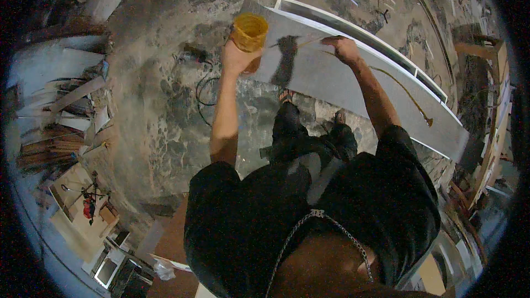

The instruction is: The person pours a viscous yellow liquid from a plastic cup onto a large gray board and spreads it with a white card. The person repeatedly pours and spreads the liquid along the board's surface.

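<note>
My left hand (236,58) is wrapped round a yellow tub (250,26), held open end up over the left end of a long grey panel (331,77). My right hand (343,49) is closed above the panel's far edge. A thin, light-brown stick-like thing runs from its fingers toward the tub; blur hides its exact kind. A brownish-yellow strip of wet-looking stuff (406,91) curves along the panel's right part, ending in a small blob. The shadow of the tub and hand falls on the panel.
A white-edged frame (353,27) runs along the panel's far side. A dark cable (201,96) lies on the stained floor left of my feet. Scrap boards (77,99) are piled at the left, near a wooden box (83,209) of tools. Timber (491,116) stands at the right.
</note>
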Tool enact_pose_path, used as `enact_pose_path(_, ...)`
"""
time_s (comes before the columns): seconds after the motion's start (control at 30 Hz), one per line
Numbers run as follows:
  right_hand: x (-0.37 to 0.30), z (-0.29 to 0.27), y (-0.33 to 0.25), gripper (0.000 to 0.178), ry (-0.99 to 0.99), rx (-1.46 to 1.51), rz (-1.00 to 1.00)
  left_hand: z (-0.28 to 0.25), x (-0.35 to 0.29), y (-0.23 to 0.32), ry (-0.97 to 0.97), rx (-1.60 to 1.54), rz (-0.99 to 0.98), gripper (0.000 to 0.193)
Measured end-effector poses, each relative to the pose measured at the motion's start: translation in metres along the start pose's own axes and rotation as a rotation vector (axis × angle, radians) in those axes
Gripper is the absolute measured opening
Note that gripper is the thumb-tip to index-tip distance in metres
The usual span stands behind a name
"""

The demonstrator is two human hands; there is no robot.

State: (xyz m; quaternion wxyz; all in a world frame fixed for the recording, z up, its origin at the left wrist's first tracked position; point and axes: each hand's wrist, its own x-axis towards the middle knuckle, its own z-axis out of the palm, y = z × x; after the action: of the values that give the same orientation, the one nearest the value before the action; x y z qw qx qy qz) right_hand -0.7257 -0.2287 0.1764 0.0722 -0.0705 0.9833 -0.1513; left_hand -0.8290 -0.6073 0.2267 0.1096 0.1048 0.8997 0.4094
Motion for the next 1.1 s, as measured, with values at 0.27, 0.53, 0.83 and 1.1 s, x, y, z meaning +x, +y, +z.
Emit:
enact_pose_path(0.27,-0.074,0.053,0.064,0.040,-0.152,-0.192,0.462,-0.033,-0.031,0.064,0.202,-0.228,0.068,0.062)
enact_pose_path(0.53,-0.097,0.149,0.018,0.060,-0.158,-0.196,0.227,-0.027,-0.183,0.026,0.805,-0.285,-0.141,0.072)
enact_pose_path(0.83,-0.177,0.155,-0.056,0.031,0.037,0.581,0.187,0.079,-0.406,-0.226,1.120,-0.175,-0.662,0.083)
enact_pose_path(1.1,-0.220,0.175,-0.113,0.038,-0.397,0.540,0.724,0.250,-0.376,-0.551,1.448,-0.466,-0.914,0.073)
